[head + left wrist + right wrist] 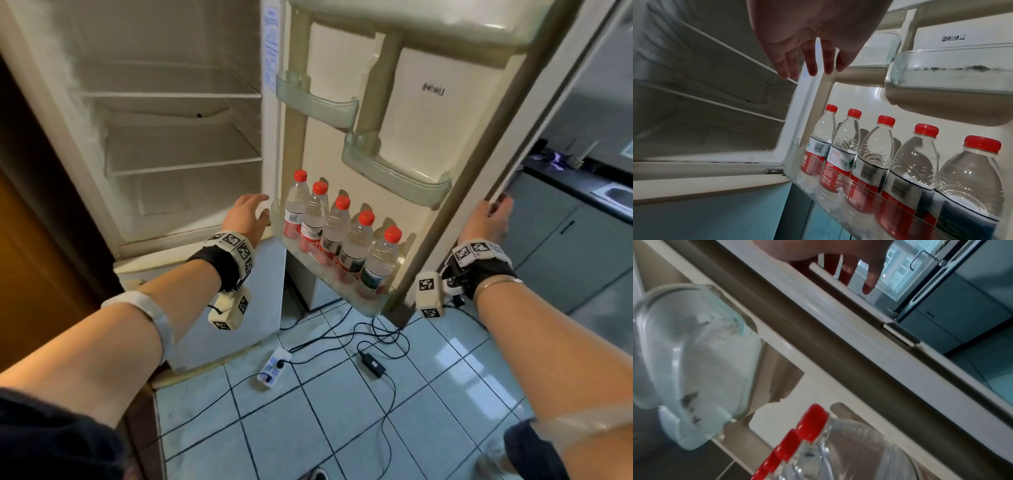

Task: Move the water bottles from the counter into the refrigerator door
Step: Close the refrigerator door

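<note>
Several clear water bottles with red caps and red-and-white labels stand upright in a row in the lowest shelf of the open refrigerator door. My left hand hovers open just left of the first bottle, near the door's hinge side, holding nothing. In the left wrist view its fingers hang straight above the bottles. My right hand grips the outer edge of the door. In the right wrist view its fingers curl round that edge, with the red caps below.
Two clear door bins sit above the bottles. Wire shelves cross the fridge interior. A power strip, an adapter and cables lie on the tiled floor. A dark counter with a sink stands at right.
</note>
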`<state>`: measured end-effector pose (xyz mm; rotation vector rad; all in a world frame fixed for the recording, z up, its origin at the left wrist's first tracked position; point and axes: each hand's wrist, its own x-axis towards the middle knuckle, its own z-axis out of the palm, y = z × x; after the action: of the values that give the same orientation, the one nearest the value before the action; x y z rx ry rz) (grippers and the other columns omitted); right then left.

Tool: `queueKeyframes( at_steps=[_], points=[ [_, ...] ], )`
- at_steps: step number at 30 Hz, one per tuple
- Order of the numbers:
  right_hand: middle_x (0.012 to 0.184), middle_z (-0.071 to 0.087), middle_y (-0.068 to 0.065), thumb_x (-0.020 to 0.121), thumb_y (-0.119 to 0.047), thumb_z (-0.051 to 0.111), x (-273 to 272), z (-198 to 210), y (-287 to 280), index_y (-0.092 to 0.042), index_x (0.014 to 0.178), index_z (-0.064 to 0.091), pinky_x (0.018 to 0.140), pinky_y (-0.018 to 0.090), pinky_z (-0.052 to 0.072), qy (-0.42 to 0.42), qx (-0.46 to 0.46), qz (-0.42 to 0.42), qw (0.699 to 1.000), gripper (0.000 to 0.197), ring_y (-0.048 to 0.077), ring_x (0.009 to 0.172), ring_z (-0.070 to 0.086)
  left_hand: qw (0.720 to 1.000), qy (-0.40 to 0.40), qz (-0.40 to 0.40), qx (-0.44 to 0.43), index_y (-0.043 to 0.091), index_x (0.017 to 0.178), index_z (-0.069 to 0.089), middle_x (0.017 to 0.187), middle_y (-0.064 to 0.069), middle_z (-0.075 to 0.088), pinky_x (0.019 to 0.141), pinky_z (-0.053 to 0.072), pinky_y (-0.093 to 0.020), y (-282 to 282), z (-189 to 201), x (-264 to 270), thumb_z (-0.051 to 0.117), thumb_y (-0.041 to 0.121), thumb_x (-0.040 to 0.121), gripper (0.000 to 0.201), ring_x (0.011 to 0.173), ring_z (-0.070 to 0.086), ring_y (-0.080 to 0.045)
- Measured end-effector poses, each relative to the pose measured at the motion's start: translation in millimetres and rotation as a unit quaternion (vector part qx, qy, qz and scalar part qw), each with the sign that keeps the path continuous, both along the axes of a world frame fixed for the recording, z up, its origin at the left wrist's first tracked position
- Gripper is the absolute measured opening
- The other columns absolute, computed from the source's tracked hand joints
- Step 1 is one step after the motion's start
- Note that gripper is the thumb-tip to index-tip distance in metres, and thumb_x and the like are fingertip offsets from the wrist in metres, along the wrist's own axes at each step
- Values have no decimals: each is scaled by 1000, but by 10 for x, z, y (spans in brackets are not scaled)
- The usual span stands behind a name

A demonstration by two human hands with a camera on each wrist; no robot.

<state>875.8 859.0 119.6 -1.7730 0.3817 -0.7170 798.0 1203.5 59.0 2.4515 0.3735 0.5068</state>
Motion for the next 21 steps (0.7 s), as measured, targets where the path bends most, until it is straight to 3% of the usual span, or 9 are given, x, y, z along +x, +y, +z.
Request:
queueKeyframes(
  at_steps=[2,5,7,10,12,14,16,19,21],
  points=[
    [119,57,10,86,-17,38,-191,-42,130,-13,126,48,76,20,40,-33,19,13,999,41,24,101,57,1000,3,11,-4,14,133,48,141,-10,46,105,35,-34,63,-17,-137,45,20,95,39,127,46,-27],
    [120,50,12,74,-25,37,-484,-98,311,-10,122,47,81,34,47,-56,17,45,997,51,28,101,55,1000,4,29,-11,14,133,48,140,-11,45,104,36,-35,160,-48,-322,44,20,95,38,126,47,-29],
    [122,48,13,72,-25,38,-661,-150,432,-9,121,46,79,34,47,-67,10,87,994,52,26,97,54,999,3,39,-17,13,132,49,140,-12,46,104,36,-34,222,-91,-425,45,19,95,37,125,47,-30],
    [122,51,14,80,-13,42,-892,-245,627,-8,123,42,62,11,46,-68,42,168,982,43,10,79,53,998,6,54,-24,12,130,50,137,-14,47,102,38,-36,286,-155,-564,45,19,95,36,122,49,-33],
    [111,56,11,85,-5,42,-1045,-295,800,-9,128,40,56,2,42,-71,56,206,974,44,-2,73,53,998,10,63,-29,12,130,50,136,-14,47,101,39,-38,317,-179,-663,45,20,95,36,122,49,-33],
    [105,58,7,85,-6,44,-1177,-337,985,-13,132,37,60,0,42,-82,59,245,964,48,-8,73,56,997,12,70,-31,12,131,49,137,-14,47,101,39,-39,349,-195,-774,45,21,96,36,123,48,-33],
    [111,59,10,83,-10,49,-1315,-351,1179,-14,134,34,66,2,45,-88,65,288,951,54,-8,77,59,997,9,74,-24,11,132,49,139,-14,46,102,37,-38,402,-197,-890,44,20,96,37,126,46,-31],
    [124,54,12,72,-33,62,-1438,-363,1482,-16,137,31,78,8,50,-76,48,349,933,75,11,98,61,995,15,92,-18,10,133,47,140,-14,45,103,35,-36,522,-188,-1083,44,19,96,38,128,43,-31],
    [131,48,9,64,-45,71,-1509,-370,1711,-24,137,30,94,24,50,-71,36,391,917,87,17,114,56,992,28,119,-19,11,134,46,140,-15,44,102,36,-38,623,-176,-1237,43,20,96,39,126,45,-33]
  ],
)
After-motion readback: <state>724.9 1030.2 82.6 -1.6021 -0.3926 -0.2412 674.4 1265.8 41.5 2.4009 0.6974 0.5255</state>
